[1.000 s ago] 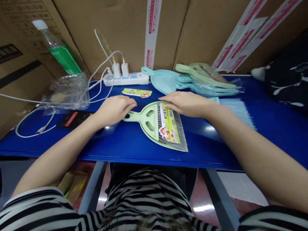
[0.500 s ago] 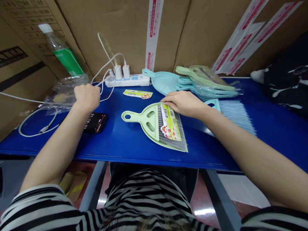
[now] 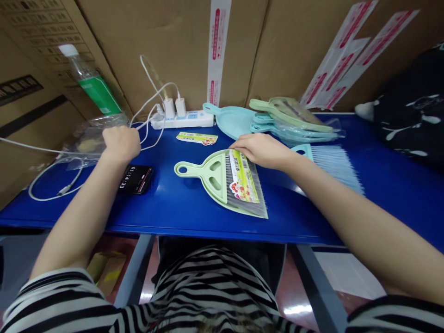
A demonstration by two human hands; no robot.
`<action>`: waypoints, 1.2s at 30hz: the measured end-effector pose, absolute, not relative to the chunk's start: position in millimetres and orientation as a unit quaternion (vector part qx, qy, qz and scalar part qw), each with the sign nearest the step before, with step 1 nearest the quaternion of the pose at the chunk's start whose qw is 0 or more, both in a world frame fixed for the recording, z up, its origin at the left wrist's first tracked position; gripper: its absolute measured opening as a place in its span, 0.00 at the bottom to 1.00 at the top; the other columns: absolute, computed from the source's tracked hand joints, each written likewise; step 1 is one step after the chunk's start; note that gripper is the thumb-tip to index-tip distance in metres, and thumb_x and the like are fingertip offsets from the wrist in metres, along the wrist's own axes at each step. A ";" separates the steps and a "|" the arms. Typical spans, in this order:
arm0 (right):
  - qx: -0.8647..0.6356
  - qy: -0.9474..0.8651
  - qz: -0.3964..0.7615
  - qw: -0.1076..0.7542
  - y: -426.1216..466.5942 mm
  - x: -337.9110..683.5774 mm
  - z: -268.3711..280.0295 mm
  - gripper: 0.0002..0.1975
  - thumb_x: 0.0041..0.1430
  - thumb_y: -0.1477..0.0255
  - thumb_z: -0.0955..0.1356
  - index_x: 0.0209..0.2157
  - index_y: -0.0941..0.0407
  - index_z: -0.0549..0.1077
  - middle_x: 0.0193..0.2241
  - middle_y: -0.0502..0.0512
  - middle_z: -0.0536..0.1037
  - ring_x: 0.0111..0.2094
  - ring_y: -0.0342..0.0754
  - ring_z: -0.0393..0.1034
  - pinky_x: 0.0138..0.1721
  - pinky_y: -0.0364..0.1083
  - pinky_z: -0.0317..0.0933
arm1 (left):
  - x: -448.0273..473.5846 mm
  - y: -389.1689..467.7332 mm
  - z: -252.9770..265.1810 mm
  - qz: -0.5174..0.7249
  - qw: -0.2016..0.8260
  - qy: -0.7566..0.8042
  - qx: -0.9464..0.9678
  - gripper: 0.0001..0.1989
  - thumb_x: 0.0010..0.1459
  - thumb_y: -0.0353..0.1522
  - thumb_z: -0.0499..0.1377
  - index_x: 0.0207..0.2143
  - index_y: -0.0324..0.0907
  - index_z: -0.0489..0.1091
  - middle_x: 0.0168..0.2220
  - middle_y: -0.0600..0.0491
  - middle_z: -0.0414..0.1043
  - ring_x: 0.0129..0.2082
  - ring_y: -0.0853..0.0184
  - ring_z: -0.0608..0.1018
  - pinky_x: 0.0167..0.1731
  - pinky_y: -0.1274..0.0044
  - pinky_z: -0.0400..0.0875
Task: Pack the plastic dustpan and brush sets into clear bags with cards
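Note:
A pale green dustpan (image 3: pixel 221 208) lies flat on the blue table, its handle to the left. A matching brush (image 3: pixel 218 178) with grey bristles is nested in it, and a printed label card (image 3: pixel 244 180) covers part of the bristles. At the far rim, my right hand (image 3: pixel 258 149) is closed on the dustpan beside the card's top end; some fingertips are hidden. My left hand (image 3: pixel 121 142) is a fist next to a crumpled clear plastic bag (image 3: pixel 93 132). What it holds, if anything, is hidden. Below that wrist lies a phone (image 3: pixel 138 179) showing a timer.
Behind are a light blue dustpan (image 3: pixel 234 121), bagged green and blue sets (image 3: pixel 298 115) and another label card (image 3: pixel 197 138). A blue-bristled brush (image 3: pixel 336 166) lies right. A power strip (image 3: pixel 189 120), white cables (image 3: pixel 45 199), a bottle (image 3: pixel 99 95) and a dark patterned cloth item (image 3: pixel 412 111) stand around.
The view has shifted slightly. Both hands keep nearly the same places, and the dustpan with its brush lies as before.

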State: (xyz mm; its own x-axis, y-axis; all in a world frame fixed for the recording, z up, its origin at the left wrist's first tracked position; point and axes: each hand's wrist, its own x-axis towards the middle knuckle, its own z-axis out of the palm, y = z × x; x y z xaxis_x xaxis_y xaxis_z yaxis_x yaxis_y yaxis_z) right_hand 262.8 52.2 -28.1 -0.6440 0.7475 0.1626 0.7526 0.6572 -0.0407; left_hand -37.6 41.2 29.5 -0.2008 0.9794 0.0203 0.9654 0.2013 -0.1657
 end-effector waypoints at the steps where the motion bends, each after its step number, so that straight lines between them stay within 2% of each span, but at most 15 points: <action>1: -0.411 -0.907 -0.013 0.085 52.8 263.3 -28.5 0.19 0.61 0.77 0.57 0.43 0.57 0.77 0.40 0.59 0.79 0.39 0.51 0.72 0.34 0.46 0.59 | -36.3 40.7 29.4 0.068 0.080 -0.776 -0.622 0.17 0.61 0.25 0.49 0.46 0.20 0.69 0.51 0.25 0.67 0.54 0.40 0.68 0.50 0.53 0.60; 3: -0.406 -0.910 -0.008 0.088 53.8 263.9 -29.1 0.19 0.61 0.76 0.57 0.43 0.58 0.77 0.40 0.60 0.79 0.39 0.51 0.72 0.35 0.46 0.60 | -33.7 39.0 29.7 0.089 0.128 -0.785 -0.600 0.16 0.61 0.28 0.50 0.46 0.25 0.70 0.51 0.31 0.70 0.53 0.45 0.71 0.49 0.59 0.63; 7: -0.395 -0.914 -0.001 0.096 54.4 264.3 -29.2 0.18 0.61 0.76 0.58 0.42 0.58 0.78 0.39 0.60 0.79 0.38 0.51 0.72 0.35 0.45 0.60 | -29.9 35.5 32.0 0.077 0.173 -0.773 -0.606 0.16 0.61 0.28 0.49 0.44 0.26 0.71 0.47 0.33 0.72 0.49 0.49 0.73 0.45 0.64 0.65; 13: -0.400 -0.912 0.011 0.091 53.4 263.8 -27.3 0.19 0.61 0.76 0.58 0.43 0.58 0.78 0.38 0.60 0.79 0.37 0.50 0.72 0.35 0.46 0.60 | -24.1 27.7 38.9 0.055 0.184 -0.743 -0.641 0.17 0.60 0.24 0.45 0.43 0.28 0.70 0.46 0.35 0.72 0.49 0.52 0.74 0.42 0.66 0.66; 21: -0.394 -0.915 0.011 0.092 53.2 264.1 -26.5 0.19 0.60 0.77 0.58 0.44 0.57 0.78 0.39 0.59 0.79 0.38 0.50 0.72 0.36 0.46 0.60 | -18.4 19.9 35.0 0.043 0.196 -0.683 -0.702 0.20 0.62 0.30 0.43 0.47 0.37 0.71 0.45 0.40 0.75 0.46 0.53 0.76 0.39 0.67 0.68; 28: -0.443 -0.893 -0.010 0.074 51.0 258.5 -24.6 0.19 0.60 0.78 0.59 0.44 0.57 0.78 0.40 0.60 0.79 0.40 0.52 0.72 0.35 0.45 0.60 | -4.9 14.3 21.0 0.045 0.141 -0.607 -0.780 0.19 0.58 0.28 0.47 0.45 0.41 0.74 0.45 0.47 0.77 0.46 0.56 0.77 0.39 0.71 0.69; 36: -0.441 -0.894 -0.040 0.069 49.1 257.3 -22.9 0.19 0.61 0.78 0.58 0.45 0.58 0.77 0.39 0.60 0.79 0.40 0.51 0.72 0.33 0.45 0.59 | -0.8 6.0 19.1 0.064 0.073 -0.547 -0.832 0.16 0.53 0.27 0.52 0.40 0.48 0.76 0.35 0.53 0.80 0.38 0.58 0.80 0.34 0.73 0.69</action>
